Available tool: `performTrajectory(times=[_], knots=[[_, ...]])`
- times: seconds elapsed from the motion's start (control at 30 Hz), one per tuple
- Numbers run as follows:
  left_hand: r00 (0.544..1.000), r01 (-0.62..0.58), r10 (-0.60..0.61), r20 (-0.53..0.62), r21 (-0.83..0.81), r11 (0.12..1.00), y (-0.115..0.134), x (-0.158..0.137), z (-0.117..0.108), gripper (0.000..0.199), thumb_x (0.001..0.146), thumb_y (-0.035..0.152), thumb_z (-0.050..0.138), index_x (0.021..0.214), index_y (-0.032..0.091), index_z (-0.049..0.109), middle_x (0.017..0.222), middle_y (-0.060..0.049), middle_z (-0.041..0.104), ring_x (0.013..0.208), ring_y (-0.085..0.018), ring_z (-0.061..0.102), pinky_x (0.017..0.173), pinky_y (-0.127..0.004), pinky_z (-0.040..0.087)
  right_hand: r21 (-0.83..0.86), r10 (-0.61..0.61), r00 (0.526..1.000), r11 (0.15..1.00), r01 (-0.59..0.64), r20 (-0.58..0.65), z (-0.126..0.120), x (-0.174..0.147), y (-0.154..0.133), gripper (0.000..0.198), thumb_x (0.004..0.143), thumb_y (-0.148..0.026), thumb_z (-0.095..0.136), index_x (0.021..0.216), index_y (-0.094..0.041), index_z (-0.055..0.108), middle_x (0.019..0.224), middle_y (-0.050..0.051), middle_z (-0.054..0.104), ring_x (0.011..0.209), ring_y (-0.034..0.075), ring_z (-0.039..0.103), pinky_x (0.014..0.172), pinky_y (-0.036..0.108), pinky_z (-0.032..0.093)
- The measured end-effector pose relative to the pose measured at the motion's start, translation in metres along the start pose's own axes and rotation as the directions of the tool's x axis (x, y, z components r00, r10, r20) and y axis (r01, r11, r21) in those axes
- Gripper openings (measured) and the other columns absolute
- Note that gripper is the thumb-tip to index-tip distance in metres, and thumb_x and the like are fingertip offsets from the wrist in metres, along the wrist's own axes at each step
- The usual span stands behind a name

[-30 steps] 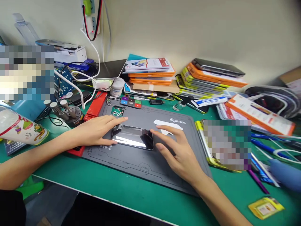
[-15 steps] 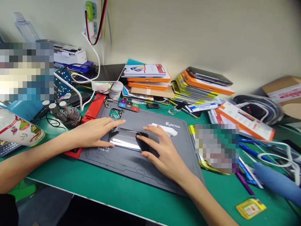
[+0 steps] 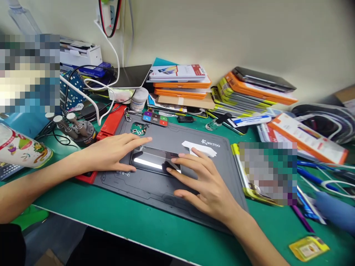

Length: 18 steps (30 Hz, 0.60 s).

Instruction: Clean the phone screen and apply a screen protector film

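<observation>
A smartphone lies flat on a grey work mat, its dark glass reflecting a bright strip of light. My left hand is at the phone's left end, fingers along the far side and thumb along the near side, spread apart. Over the phone's right end, my right hand has its fingers spread, with fingertips on or just above the glass. Its thumb is off the phone, over the mat. A crumpled white wipe or paper lies behind my right hand.
A red tool borders the mat on the left, near a screwdriver holder and a patterned cup. Stacked boxes line the wall. Yellow-edged packs, cables and a small yellow packet are on the right.
My right hand has slid rightward along the phone, and its thumb has come away from the phone's near edge. My left hand stays at the left end. The camera view has shifted slightly.
</observation>
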<state>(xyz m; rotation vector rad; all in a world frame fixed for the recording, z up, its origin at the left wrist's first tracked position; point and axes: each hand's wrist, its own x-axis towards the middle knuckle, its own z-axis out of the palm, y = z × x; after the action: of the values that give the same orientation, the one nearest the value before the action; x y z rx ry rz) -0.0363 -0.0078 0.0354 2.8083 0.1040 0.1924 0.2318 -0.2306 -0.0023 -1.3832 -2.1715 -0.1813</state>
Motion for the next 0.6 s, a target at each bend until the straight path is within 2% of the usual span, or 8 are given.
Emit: performTrajectory(times=[0.07,0.13,0.2,0.27,0.33,0.37,0.5,0.6], knots=[[0.996,-0.035,0.036,-0.082,0.021,0.999,0.0,-0.001,0.0,0.08,0.101,0.05,0.069,0.166,0.023,0.031,0.158,-0.017,0.055,0.141,-0.028,0.059,0.112,-0.038,0.052,0.01,-0.023,1.0,1.0,0.023,0.009,-0.003,-0.002,0.001,0.043,0.103,-0.05,0.065,0.137,-0.025,0.073,0.136,0.012,0.072,0.137,0.032,0.06,0.128,0.062,0.039],[0.963,-0.08,0.097,-0.253,0.078,0.994,0.0,-0.002,0.0,0.057,0.106,0.043,0.062,0.156,0.022,0.046,0.142,-0.013,0.068,0.126,-0.023,0.068,0.106,-0.035,0.055,0.077,-0.002,1.0,0.997,0.002,-0.01,-0.006,-0.006,0.004,0.037,0.105,-0.053,0.058,0.122,-0.03,0.08,0.134,0.01,0.071,0.132,0.032,0.063,0.125,0.061,0.043],[0.888,-0.11,0.17,-0.426,0.162,0.981,0.0,-0.004,0.0,0.026,0.108,0.032,0.054,0.13,0.022,0.064,0.108,-0.006,0.077,0.097,-0.017,0.072,0.09,-0.031,0.058,0.151,0.123,0.99,0.982,-0.11,-0.076,-0.005,-0.009,0.009,0.042,0.109,-0.053,0.047,0.105,-0.034,0.084,0.129,0.008,0.07,0.125,0.03,0.065,0.118,0.057,0.05],[0.827,-0.12,0.233,-0.512,0.243,0.963,0.001,-0.004,-0.002,0.02,0.106,0.025,0.05,0.096,0.023,0.067,0.078,0.0,0.07,0.071,-0.014,0.065,0.071,-0.027,0.053,0.193,0.32,0.929,0.939,-0.285,-0.184,-0.003,-0.012,0.013,0.051,0.112,-0.047,0.037,0.103,-0.033,0.085,0.124,0.009,0.067,0.119,0.028,0.066,0.11,0.053,0.055],[0.8,-0.118,0.277,-0.532,0.313,0.942,0.003,-0.005,-0.003,0.03,0.104,0.023,0.049,0.075,0.022,0.057,0.063,0.003,0.059,0.058,-0.012,0.055,0.057,-0.027,0.043,0.179,0.441,0.857,0.897,-0.405,-0.267,0.002,-0.013,0.016,0.05,0.113,-0.04,0.034,0.113,-0.032,0.083,0.122,0.009,0.065,0.117,0.027,0.066,0.105,0.05,0.056],[0.787,-0.12,0.301,-0.539,0.345,0.931,0.004,-0.006,-0.004,0.033,0.103,0.023,0.049,0.07,0.023,0.051,0.059,0.003,0.055,0.054,-0.012,0.051,0.053,-0.028,0.039,0.151,0.449,0.847,0.893,-0.423,-0.284,0.004,-0.013,0.017,0.047,0.113,-0.038,0.035,0.118,-0.031,0.081,0.122,0.009,0.065,0.117,0.027,0.066,0.104,0.05,0.056],[0.731,-0.176,0.411,-0.545,0.431,0.885,0.006,-0.011,-0.003,0.036,0.096,0.019,0.052,0.063,0.023,0.041,0.052,0.005,0.048,0.048,-0.012,0.041,0.048,-0.031,0.031,-0.058,0.378,0.897,0.915,-0.4,-0.23,0.011,-0.011,0.023,0.036,0.109,-0.033,0.049,0.138,-0.027,0.07,0.129,0.012,0.069,0.121,0.029,0.066,0.105,0.051,0.054],[0.709,-0.264,0.509,-0.488,0.485,0.834,0.006,-0.016,-0.005,0.035,0.092,0.02,0.056,0.062,0.023,0.041,0.05,0.006,0.046,0.046,-0.013,0.039,0.047,-0.031,0.029,-0.176,0.417,0.886,0.874,-0.452,-0.203,0.012,-0.015,0.03,0.04,0.109,-0.033,0.049,0.144,-0.022,0.065,0.136,0.015,0.07,0.128,0.032,0.064,0.106,0.055,0.053]])
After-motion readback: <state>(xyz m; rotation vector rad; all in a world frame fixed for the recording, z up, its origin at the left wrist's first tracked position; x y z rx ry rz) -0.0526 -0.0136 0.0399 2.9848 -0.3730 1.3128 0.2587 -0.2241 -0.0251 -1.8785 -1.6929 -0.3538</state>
